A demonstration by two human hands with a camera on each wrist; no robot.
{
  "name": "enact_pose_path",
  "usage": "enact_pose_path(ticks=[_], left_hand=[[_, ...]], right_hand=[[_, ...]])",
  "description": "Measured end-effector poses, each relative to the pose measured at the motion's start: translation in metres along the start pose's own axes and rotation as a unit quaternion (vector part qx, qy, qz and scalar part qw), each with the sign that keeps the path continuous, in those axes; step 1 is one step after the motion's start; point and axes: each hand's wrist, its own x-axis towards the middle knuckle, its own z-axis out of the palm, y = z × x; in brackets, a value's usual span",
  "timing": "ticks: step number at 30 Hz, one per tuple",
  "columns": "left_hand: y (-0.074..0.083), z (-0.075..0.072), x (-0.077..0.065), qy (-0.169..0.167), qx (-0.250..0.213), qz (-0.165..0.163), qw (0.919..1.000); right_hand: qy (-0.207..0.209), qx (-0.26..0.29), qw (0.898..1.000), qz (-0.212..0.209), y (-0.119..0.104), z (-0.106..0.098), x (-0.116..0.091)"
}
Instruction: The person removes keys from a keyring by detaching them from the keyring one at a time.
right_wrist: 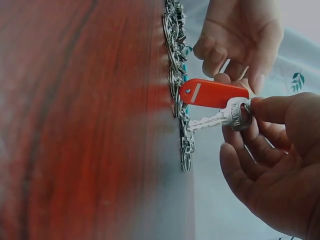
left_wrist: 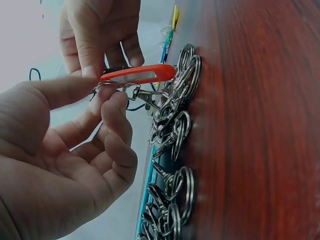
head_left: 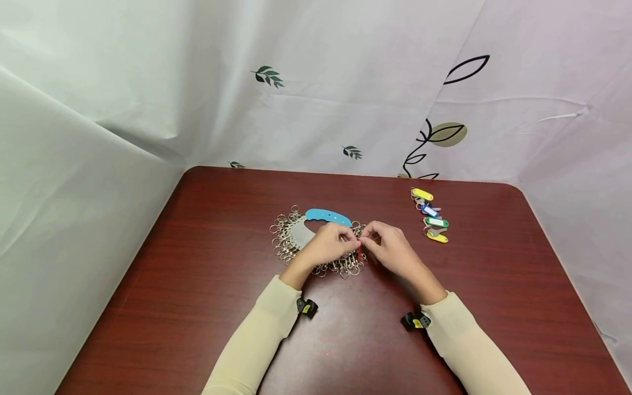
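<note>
Both hands meet over a key holder, a curved metal plate (head_left: 300, 233) with a blue handle (head_left: 328, 215) and many snap hooks with rings (left_wrist: 187, 195) along its edge. Thumb and fingers of my left hand (head_left: 328, 245) pinch a small key ring (left_wrist: 106, 84) beside one snap hook (left_wrist: 145, 96). From the other side my right hand (head_left: 393, 249) pinches the same ring, close to the head of a silver key (right_wrist: 235, 115). A red key tag (right_wrist: 212, 93) hangs with that key. Fingertips partly hide the ring, so whether it joins the hook I cannot tell.
Several tagged keys lie in a column at the back right: a yellow tag (head_left: 422, 194), a blue tag (head_left: 430, 210), a green tag (head_left: 436, 222) and another yellow tag (head_left: 437, 236). Pale fabric (head_left: 306, 109) hangs behind the dark red table (head_left: 197, 307).
</note>
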Motion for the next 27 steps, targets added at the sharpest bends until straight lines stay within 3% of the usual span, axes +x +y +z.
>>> enact_pose_path(ticks=[4,11,20,27], left_hand=[[0.0005,0.0006,-0.0002,-0.001,-0.009,-0.004,1.0],[0.0002,-0.0033,-0.001,-0.019,-0.003,0.017,0.9997],[-0.0006,-0.0023,-0.0006,-0.021,0.013,0.005,0.9997],[-0.0013,-0.0041,-0.0009,-0.027,-0.001,0.028,0.9993]], right_hand=[[-0.002,0.001,1.0,-0.005,-0.0016,0.0,0.0003],[0.005,-0.016,1.0,0.004,-0.0021,-0.0005,-0.0001],[-0.011,0.0,1.0,0.003,-0.0044,0.0,0.0001],[-0.005,-0.013,1.0,0.007,-0.0043,-0.0009,0.0002]])
